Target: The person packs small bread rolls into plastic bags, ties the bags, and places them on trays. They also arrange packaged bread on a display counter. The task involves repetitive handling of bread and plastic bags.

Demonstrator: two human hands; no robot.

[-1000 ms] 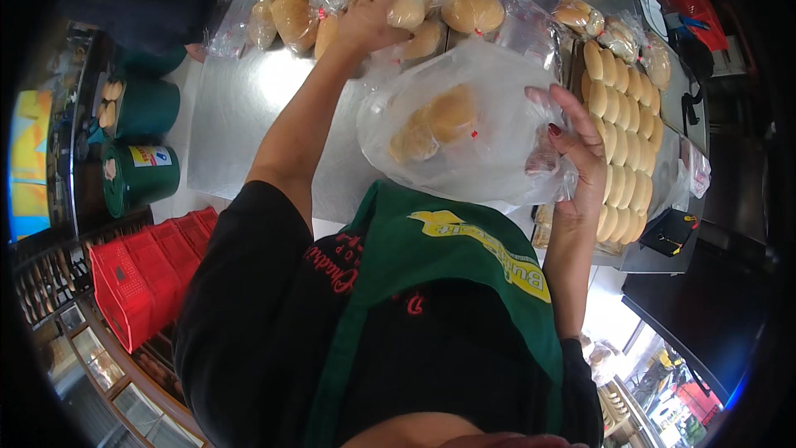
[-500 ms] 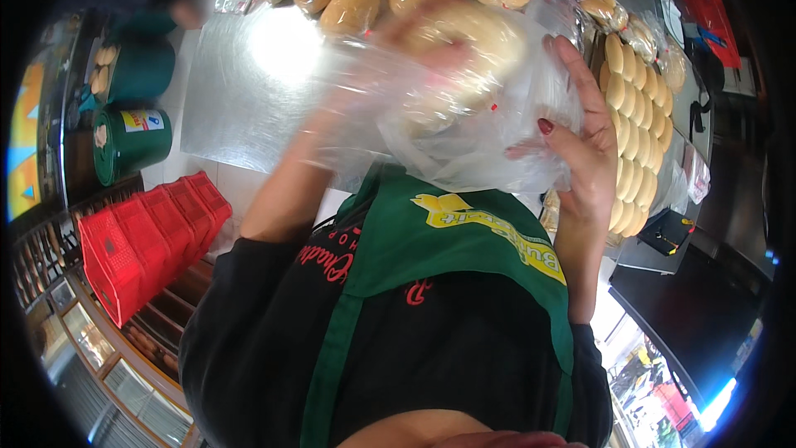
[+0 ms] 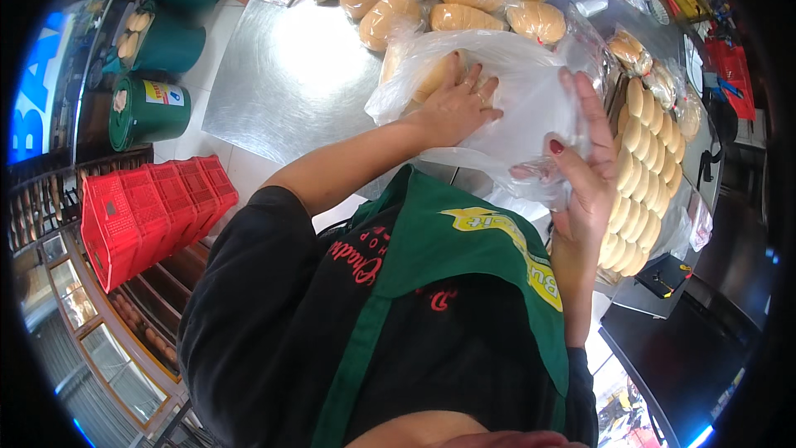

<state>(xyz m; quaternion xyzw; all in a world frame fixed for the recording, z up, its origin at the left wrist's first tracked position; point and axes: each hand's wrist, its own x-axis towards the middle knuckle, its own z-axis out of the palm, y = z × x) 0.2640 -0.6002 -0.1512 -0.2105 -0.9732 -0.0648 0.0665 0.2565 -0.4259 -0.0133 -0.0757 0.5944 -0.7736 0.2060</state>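
A thin, translucent plastic bag (image 3: 531,108) hangs over the near edge of the steel table, bulging on its left side around a pale bread loaf (image 3: 433,81). My left hand (image 3: 460,109) reaches across from the left, its fingers stretched and spread against the loaf at the bag. Part of its fingertips blends into the plastic. On the other side my right hand (image 3: 587,153) is curled around the gathered edge of the bag, thumb toward the middle and fingers up along the plastic.
Several bagged loaves (image 3: 468,18) lie at the table's far side. To the right, rows of long rolls (image 3: 638,174) fill a tray. Stacked red crates (image 3: 157,211) and green bins (image 3: 162,120) stand on the floor at left. The steel table (image 3: 282,87) has a corner near my left arm.
My left hand, blurred behind the plastic with bread earlier, now lies clearly over the loaf with fingers spread. The bag's left part has settled lower onto the table. My right hand keeps its hold.
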